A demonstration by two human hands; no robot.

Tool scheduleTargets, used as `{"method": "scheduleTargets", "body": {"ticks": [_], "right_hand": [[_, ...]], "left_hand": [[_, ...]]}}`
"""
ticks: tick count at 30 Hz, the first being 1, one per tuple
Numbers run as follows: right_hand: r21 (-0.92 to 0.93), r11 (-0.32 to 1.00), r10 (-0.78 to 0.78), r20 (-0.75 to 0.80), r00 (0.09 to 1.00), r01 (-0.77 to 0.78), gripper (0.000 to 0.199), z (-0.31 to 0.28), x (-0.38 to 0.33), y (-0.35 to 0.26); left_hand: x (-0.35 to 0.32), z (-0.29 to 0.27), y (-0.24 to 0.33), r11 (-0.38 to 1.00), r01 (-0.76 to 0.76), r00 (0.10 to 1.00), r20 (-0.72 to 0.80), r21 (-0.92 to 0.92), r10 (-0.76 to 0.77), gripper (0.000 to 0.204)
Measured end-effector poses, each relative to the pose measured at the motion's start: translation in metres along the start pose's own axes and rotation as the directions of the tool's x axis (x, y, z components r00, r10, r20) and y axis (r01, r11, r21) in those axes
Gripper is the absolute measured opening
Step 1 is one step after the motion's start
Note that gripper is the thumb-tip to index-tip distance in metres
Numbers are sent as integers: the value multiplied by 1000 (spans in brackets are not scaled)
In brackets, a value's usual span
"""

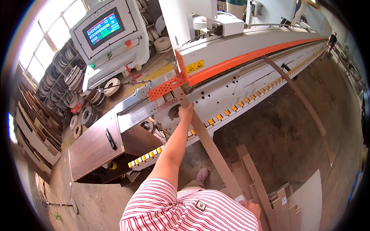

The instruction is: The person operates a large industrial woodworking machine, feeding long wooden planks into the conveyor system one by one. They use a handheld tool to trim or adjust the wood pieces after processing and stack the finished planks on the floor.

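Observation:
A long, narrow brown board (211, 148) slants from my body up to the infeed end of a long edge-banding machine (231, 48). My left hand (186, 112) is closed around the board near its far end, arm stretched forward. At the near end, beside a small white label (240, 199), my right hand (253, 209) grips the board; part of that hand is hidden. The board's far tip lies against the orange perforated guard (166, 87) at the machine's entry.
A control panel with a lit screen (103, 29) stands at the left. Below it, a brown cabinet (94, 148) carries a black utility knife (110, 138). Yellow rollers (241, 104) line the machine's edge. Another strip (296, 92) juts from it. Stacked boards (254, 181) stand at my right.

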State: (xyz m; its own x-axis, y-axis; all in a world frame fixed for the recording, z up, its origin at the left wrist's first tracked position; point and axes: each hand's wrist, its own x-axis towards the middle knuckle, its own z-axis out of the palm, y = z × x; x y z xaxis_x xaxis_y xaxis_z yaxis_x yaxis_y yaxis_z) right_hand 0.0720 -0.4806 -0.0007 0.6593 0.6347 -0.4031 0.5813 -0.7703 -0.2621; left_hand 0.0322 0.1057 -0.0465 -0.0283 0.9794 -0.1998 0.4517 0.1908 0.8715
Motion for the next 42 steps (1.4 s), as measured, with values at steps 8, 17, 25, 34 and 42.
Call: {"method": "scheduleTargets", "body": {"ticks": [8,17,25,34,42], "right_hand": [[-11,1000,23,12,1000,-23,81,-15,7,-4],[1,1000,21,1,1000,-21,82,-11,21,11],[-7,998,58,60,997,-57,83,-21,27,11],[15,999,34,10,999,-34,84,-45,49,18],[78,987,142,-56,988,-137,61,-83,99,49]], "left_hand": [[5,4,3,999,-37,999,-39,28,38,74],[9,11,4,999,-48,998,-44,6,48,71],[8,19,8,999,-34,999,-31,-30,33,67],[28,55,2,993,-119,990,-73,-7,118,67],[65,134,30,710,-625,777,177,323,604,40]]}}
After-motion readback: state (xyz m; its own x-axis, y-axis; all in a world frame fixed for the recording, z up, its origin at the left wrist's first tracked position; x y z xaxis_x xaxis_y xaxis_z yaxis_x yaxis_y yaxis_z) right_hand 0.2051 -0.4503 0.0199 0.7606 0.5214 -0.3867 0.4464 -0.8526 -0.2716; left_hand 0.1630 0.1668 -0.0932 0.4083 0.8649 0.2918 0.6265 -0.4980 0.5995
